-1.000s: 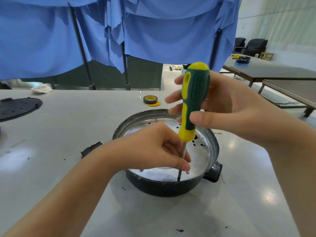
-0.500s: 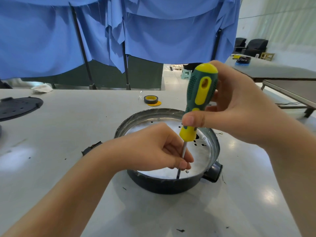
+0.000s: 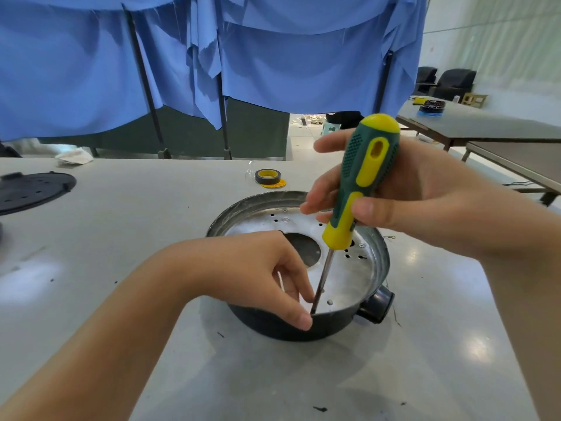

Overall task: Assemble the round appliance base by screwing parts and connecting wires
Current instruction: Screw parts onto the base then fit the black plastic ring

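Grey table, blue curtains, tape roll behind round base.

Round appliance base and screwdriver, on the pale surface.

Base: round, dark outer wall with a shiny metal rim and a silvery inner plate pierced by small holes and one large round opening near the middle; a black knob-like stub projects from its right side; sits open side up. Screwdriver: green and yellow handle, slim metal shaft, nearly upright and tilted slightly right at the top, tip down on the inner plate close to the near wall. The right hand grips the handle; the left hand reaches into the base, fingertips beside the shaft's tip.
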Demonstrator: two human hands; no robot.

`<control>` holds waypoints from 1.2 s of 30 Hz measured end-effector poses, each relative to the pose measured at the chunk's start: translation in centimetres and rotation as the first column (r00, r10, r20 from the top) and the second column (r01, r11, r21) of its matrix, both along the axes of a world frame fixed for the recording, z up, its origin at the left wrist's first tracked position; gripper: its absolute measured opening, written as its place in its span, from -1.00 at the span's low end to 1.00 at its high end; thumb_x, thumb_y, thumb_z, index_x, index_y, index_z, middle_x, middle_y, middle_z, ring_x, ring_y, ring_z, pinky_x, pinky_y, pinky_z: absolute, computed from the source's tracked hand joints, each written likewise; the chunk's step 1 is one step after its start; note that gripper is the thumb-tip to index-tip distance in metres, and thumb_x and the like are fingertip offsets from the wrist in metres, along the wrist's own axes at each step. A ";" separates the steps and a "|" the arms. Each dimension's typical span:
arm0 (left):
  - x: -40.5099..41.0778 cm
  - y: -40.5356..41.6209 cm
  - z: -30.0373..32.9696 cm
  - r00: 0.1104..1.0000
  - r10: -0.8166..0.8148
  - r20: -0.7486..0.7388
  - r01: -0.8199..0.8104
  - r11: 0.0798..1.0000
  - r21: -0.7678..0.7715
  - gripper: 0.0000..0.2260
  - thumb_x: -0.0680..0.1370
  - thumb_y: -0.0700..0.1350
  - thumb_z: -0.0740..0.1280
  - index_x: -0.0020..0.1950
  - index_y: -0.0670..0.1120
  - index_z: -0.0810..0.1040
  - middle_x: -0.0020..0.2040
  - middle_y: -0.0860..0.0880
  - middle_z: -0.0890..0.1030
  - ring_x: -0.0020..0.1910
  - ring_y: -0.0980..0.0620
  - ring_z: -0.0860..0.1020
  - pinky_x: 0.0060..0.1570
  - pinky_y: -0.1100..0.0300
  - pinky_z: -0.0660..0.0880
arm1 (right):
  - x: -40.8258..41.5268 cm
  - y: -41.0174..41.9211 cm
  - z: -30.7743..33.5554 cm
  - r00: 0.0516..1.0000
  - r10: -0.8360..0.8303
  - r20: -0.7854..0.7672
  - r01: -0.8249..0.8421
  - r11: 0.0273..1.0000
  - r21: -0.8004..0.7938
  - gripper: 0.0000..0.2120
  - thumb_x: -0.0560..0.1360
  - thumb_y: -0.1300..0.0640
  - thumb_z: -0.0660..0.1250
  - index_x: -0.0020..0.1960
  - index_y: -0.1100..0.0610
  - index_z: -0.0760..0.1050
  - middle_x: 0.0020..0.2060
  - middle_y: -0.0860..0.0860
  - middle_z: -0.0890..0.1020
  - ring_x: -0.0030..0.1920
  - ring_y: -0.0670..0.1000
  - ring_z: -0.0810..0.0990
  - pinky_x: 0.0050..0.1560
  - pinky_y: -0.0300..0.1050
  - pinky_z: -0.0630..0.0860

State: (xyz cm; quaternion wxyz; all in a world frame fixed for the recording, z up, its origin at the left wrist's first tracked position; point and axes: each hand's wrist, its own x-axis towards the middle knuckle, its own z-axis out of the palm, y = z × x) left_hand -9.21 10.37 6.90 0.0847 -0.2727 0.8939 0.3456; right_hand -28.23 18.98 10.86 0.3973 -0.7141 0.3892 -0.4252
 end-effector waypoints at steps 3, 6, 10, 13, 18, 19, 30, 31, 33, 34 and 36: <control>0.0 0.0 0.0 0.999 0.036 0.023 -0.036 0.999 -0.015 -0.78 0.34 0.19 0.51 -0.10 0.13 0.69 -0.25 0.20 0.67 -0.20 0.21 0.63 -0.12 0.25 0.57 | 0.6 -0.3 -0.1 0.992 -0.129 -0.004 0.129 0.990 -0.054 -0.63 0.39 0.26 0.40 0.17 0.13 0.43 -0.08 0.07 0.70 0.02 0.09 0.68 0.00 -0.10 0.60; -0.1 0.0 0.0 0.999 0.044 0.016 -0.044 0.999 -0.029 -0.79 0.34 0.18 0.51 -0.16 0.10 0.69 -0.27 0.18 0.67 -0.23 0.21 0.62 -0.11 0.23 0.57 | 1.4 -0.4 -0.1 0.952 -0.305 -0.028 0.299 0.946 -0.125 -0.49 0.21 0.11 0.57 0.08 0.13 0.45 -0.17 -0.03 0.71 -0.13 0.01 0.72 -0.15 -0.18 0.63; -0.1 0.2 0.0 0.999 0.045 0.007 -0.045 0.999 -0.028 -0.80 0.35 0.17 0.51 -0.16 0.08 0.69 -0.27 0.16 0.68 -0.26 0.24 0.60 -0.12 0.22 0.55 | 2.4 -0.8 -0.9 0.801 -0.589 -0.103 0.536 0.783 -0.314 -0.44 0.18 -0.12 0.58 -0.01 0.10 0.40 -0.24 -0.05 0.64 -0.29 -0.11 0.65 -0.27 -0.27 0.59; -0.1 0.3 0.1 0.999 0.047 0.007 -0.046 0.999 -0.025 -0.80 0.36 0.17 0.51 -0.15 0.08 0.70 -0.27 0.16 0.68 -0.25 0.22 0.61 -0.10 0.20 0.56 | 2.4 -1.2 -1.5 0.709 -0.696 -0.113 0.616 0.690 -0.381 -0.49 0.22 -0.20 0.55 -0.01 -0.05 0.36 -0.24 -0.11 0.60 -0.35 -0.14 0.61 -0.33 -0.34 0.53; 0.0 0.3 0.2 0.999 0.043 0.016 -0.043 0.999 0.000 -0.79 0.36 0.17 0.51 -0.14 0.08 0.70 -0.25 0.15 0.69 -0.19 0.16 0.64 -0.02 0.09 0.59 | 1.6 -1.1 -1.3 0.807 -0.559 -0.190 0.484 0.811 -0.330 -0.35 0.45 -0.07 0.40 0.40 -0.26 0.12 0.09 -0.09 0.57 -0.14 -0.08 0.67 -0.08 -0.10 0.64; 0.0 0.3 0.2 0.999 0.042 0.017 -0.042 0.999 0.001 -0.79 0.36 0.17 0.51 -0.13 0.08 0.70 -0.24 0.15 0.69 -0.19 0.16 0.64 -0.02 0.10 0.59 | 1.6 -1.1 -1.2 0.851 -0.495 -0.175 0.428 0.847 -0.315 -0.44 0.52 -0.01 0.33 0.42 -0.22 0.15 0.14 -0.07 0.54 -0.05 -0.07 0.66 -0.04 -0.08 0.64; -0.1 0.5 -0.1 0.998 0.030 -0.046 -0.031 0.999 -0.039 -0.83 0.41 0.11 0.49 -0.15 0.03 0.70 -0.34 0.20 0.64 -0.33 0.30 0.55 -0.25 0.38 0.46 | 2.0 0.4 0.7 0.923 -0.384 -0.007 0.369 0.892 -0.261 -0.75 0.51 0.18 0.18 0.16 -0.02 0.41 -0.02 0.13 0.61 -0.03 0.08 0.68 -0.02 0.00 0.64; -0.2 0.6 -0.1 0.998 0.027 -0.052 -0.029 0.999 -0.046 -0.84 0.41 0.10 0.49 -0.15 0.02 0.70 -0.36 0.21 0.63 -0.34 0.31 0.55 -0.30 0.42 0.43 | 2.1 0.4 0.8 0.899 -0.437 -0.006 0.418 0.865 -0.278 -0.79 0.51 0.15 0.23 0.12 -0.02 0.41 -0.06 0.13 0.59 -0.07 0.10 0.68 -0.03 0.04 0.64; -0.2 0.6 -0.2 0.998 0.024 -0.055 -0.027 0.998 -0.062 -0.85 0.42 0.09 0.49 -0.17 0.02 0.70 -0.39 0.22 0.61 -0.37 0.33 0.53 -0.40 0.49 0.37 | 2.4 0.4 0.6 0.823 -0.568 -0.006 0.535 0.779 -0.327 -0.83 0.52 0.12 0.34 0.06 0.00 0.39 -0.14 0.04 0.56 -0.14 0.08 0.66 -0.08 0.07 0.63; -0.2 0.6 -0.3 0.998 0.024 -0.055 -0.028 0.997 -0.072 -0.85 0.42 0.09 0.49 -0.17 0.02 0.70 -0.39 0.23 0.60 -0.37 0.33 0.53 -0.42 0.50 0.35 | 2.6 0.4 0.6 0.776 -0.631 -0.025 0.582 0.730 -0.360 -0.81 0.52 0.10 0.36 0.04 0.00 0.36 -0.19 -0.03 0.54 -0.18 0.01 0.63 -0.11 0.03 0.63; -0.2 0.6 -0.3 0.998 0.023 -0.051 -0.027 0.996 -0.084 -0.85 0.42 0.09 0.49 -0.17 0.03 0.70 -0.38 0.23 0.61 -0.35 0.34 0.53 -0.42 0.50 0.35 | 3.0 0.3 0.6 0.707 -0.703 -0.083 0.617 0.669 -0.414 -0.79 0.52 0.04 0.34 0.04 -0.02 0.32 -0.25 -0.12 0.50 -0.27 -0.10 0.58 -0.18 -0.08 0.61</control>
